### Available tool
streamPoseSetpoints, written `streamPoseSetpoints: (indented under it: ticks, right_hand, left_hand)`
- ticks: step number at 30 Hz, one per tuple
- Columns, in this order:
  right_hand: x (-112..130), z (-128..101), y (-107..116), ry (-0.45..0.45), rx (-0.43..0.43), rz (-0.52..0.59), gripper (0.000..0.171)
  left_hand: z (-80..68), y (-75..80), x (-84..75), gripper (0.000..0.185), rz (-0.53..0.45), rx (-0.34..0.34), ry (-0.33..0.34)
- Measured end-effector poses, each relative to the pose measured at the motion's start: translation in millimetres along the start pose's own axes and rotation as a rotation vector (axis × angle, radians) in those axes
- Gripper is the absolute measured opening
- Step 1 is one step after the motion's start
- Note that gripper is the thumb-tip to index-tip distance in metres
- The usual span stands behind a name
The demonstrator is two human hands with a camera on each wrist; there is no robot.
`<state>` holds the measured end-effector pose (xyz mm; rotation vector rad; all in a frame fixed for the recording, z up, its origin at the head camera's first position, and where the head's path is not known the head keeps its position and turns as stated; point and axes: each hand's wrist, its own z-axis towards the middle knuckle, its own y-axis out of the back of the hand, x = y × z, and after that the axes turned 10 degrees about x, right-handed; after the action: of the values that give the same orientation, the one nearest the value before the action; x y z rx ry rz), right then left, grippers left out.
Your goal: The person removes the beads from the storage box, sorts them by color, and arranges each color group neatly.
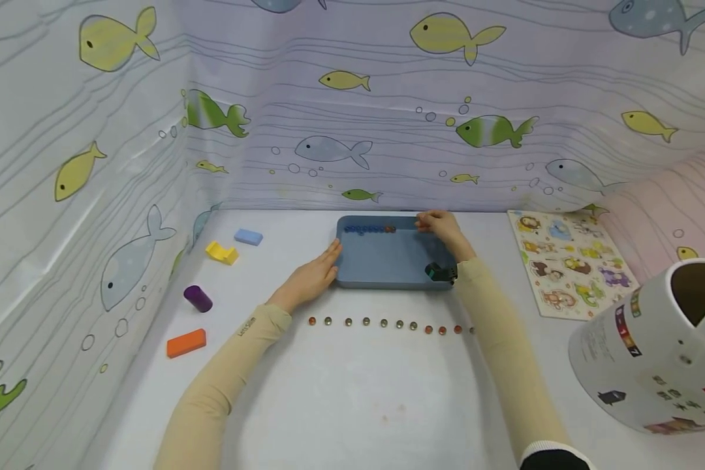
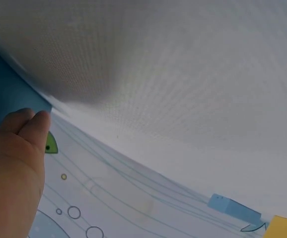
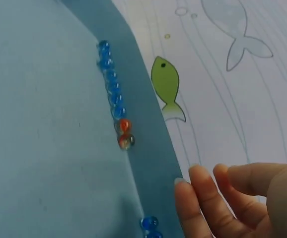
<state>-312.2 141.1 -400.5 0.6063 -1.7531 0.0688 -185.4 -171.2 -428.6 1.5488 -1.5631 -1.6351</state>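
Item: blue tray (image 1: 388,264), shallow, rectangular, rounded corners, matte grey-blue, low raised rim. Location: on the white table (image 1: 358,391), at its far middle, close to the fish-print curtain (image 1: 388,130).

Contents: a row of blue glass marbles (image 1: 364,229) lined along the inside of the far rim, toward the left; two orange marbles (image 1: 390,229) close the row at its right end. The right wrist view shows the blue ones small, clear and touching in a line, the orange pair (image 3: 124,134) touching one another, and further blue marbles (image 3: 149,224) apart from the row, nearer the hand, along the same rim.

Left hand (image 1: 311,277): fingers straight and together, laid flat against the tray's left edge; holds nothing.

Right hand (image 1: 440,225): at the tray's far right corner, fingers loosely extended at the rim, a little spread; nothing seen between them. A small dark camera unit (image 1: 440,272) sits at that wrist.

Near the tray, on the near side: a row of marbles on the table (image 1: 388,324), silvery-clear at left, orange at right.

Left of the table: light blue block (image 1: 248,237), yellow block (image 1: 221,252), purple cylinder (image 1: 198,298), orange block (image 1: 186,343).

Right: animal peg puzzle board (image 1: 570,261); white printed container (image 1: 652,365) lying on its side, near right.
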Motion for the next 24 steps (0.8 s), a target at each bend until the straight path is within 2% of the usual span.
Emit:
streamPoseSetpoints:
  ticks: [5, 11, 14, 19, 24]
  right_hand:
    - [7.1, 8.7, -14.0, -0.034, -0.039, 0.087, 0.04]
    - [1.2, 24.6, -33.3, -0.013, 0.0, 0.103, 0.034]
    - [-6.2, 30.4, -41.6, -0.013, 0.001, 0.075, 0.032]
    - [-14.2, 34.2, -52.6, -0.072, -0.013, 0.014, 0.034]
    - [-12.4, 34.2, -58.3, -0.052, -0.035, -0.058, 0.034]
  left_hand:
    - [-2.7, 0.3, 0.8, 0.057, 0.004, 0.003, 0.008]
    - [-1.6, -5.1, 2.9, 0.056, -0.01, 0.01, 0.017]
    - [-0.9, -7.8, 2.6, 0.057, -0.015, 0.012, 0.014]
    - [-0.5, -7.7, 1.0, 0.056, -0.004, 0.02, 0.005]
    - [1.0, -2.2, 0.4, 0.056, 0.018, 0.001, 0.002]
